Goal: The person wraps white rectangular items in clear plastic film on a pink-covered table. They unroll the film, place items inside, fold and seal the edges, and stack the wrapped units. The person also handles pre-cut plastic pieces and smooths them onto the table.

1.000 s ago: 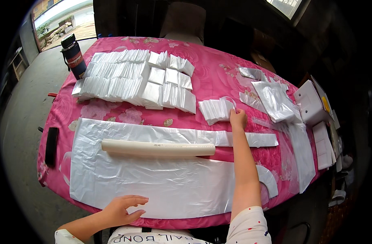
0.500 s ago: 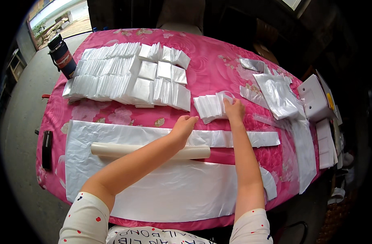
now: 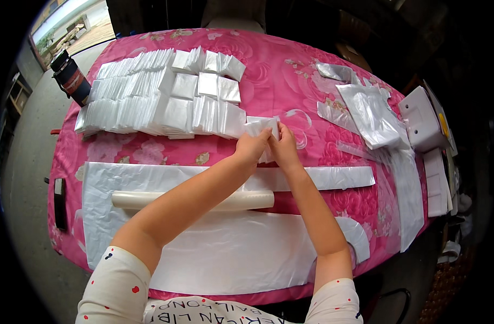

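Both hands meet near the middle of the table, closed on a small bundle of folded clear plastic bags point(image 3: 259, 126). My left hand point(image 3: 251, 148) grips its near left side. At its right edge, my right hand point(image 3: 284, 146) pinches with thumb and fingers. The palms and part of the bundle are hidden behind the fingers. Just left of it lie rows of folded plastic packets point(image 3: 179, 116), some standing on edge and others flat. Under my forearms a pale plastic-film roll point(image 3: 150, 200) rests across a wide white plastic sheet point(image 3: 214, 254).
The pink floral tablecloth point(image 3: 279, 65) covers the table. A dark flask point(image 3: 71, 78) stands at the far left, with a black object point(image 3: 60, 204) nearer. Crumpled plastic bags point(image 3: 371, 121) and a white plastic box point(image 3: 421, 120) lie to the right. A long plastic strip point(image 3: 341, 177) crosses the middle.
My right hand has moved left to join my left hand. The bundle, lying spread on the table before, is now gathered between both hands and closer to the packet rows.
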### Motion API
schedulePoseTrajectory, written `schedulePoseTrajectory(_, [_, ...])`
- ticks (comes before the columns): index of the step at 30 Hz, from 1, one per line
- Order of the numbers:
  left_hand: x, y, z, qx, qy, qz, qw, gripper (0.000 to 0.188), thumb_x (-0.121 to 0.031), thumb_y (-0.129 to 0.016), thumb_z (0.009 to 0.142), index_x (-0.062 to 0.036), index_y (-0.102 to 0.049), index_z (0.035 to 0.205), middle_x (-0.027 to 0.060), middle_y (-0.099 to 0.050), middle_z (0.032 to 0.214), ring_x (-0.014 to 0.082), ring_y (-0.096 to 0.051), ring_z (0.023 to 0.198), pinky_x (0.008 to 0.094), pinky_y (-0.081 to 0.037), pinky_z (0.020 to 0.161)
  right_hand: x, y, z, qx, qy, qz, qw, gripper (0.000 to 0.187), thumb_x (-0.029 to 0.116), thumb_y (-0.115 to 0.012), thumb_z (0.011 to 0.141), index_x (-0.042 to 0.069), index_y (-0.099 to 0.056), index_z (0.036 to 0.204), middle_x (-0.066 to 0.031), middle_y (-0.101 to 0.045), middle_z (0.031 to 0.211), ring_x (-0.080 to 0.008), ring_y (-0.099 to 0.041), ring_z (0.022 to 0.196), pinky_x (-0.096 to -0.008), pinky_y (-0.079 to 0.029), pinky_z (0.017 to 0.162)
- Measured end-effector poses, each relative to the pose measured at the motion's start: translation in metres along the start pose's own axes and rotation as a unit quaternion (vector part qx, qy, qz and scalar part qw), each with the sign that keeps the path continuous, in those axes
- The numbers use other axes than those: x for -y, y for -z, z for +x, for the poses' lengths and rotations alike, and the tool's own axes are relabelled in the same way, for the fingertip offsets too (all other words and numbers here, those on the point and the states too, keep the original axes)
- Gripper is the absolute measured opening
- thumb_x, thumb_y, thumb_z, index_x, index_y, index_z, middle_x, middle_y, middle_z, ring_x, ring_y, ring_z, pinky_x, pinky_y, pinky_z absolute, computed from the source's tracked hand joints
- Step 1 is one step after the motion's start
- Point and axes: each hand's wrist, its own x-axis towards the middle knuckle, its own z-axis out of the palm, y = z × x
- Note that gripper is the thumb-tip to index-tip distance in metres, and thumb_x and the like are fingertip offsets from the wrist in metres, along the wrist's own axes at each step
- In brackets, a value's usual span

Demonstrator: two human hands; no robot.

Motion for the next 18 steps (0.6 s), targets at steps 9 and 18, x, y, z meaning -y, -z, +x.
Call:
schedulePoseTrajectory(9, [0.029, 0.075, -0.122, 0.113, -0.379, 0.124, 0.910, 0.043, -0.023, -0.072, 0.078, -0.0040, -0.050, 0.110, 0.0081, -0.053, 0.107, 0.0193, -0.053, 0.097, 0.0315, -0.043, 0.082, 0.123, 0.012, -0.151, 0.185, 0.014, 0.362, 0.913, 0.072, -0.010, -0.044, 0.081, 0.006, -0.011, 0.143, -0.0109, -0.033, 0.135, -0.0187, -0.034, 0.125, -0.0341, -0.029, 0.104])
schedulePoseTrajectory(18, [0.113, 0.138, -0.178, 0.074, -0.438, 0.277, 0.852, 0.112, -0.040, -0.086, 0.054, -0.0043, -0.021, 0.139, 0.0145, -0.048, 0.117, 0.0260, -0.048, 0.106, 0.0383, -0.037, 0.091, 0.072, -0.021, -0.253, 0.217, 0.069, 0.152, 0.962, 0.094, 0.016, -0.068, 0.078, 0.007, -0.001, 0.144, -0.0171, -0.027, 0.140, -0.0332, -0.023, 0.130, -0.0422, -0.024, 0.106])
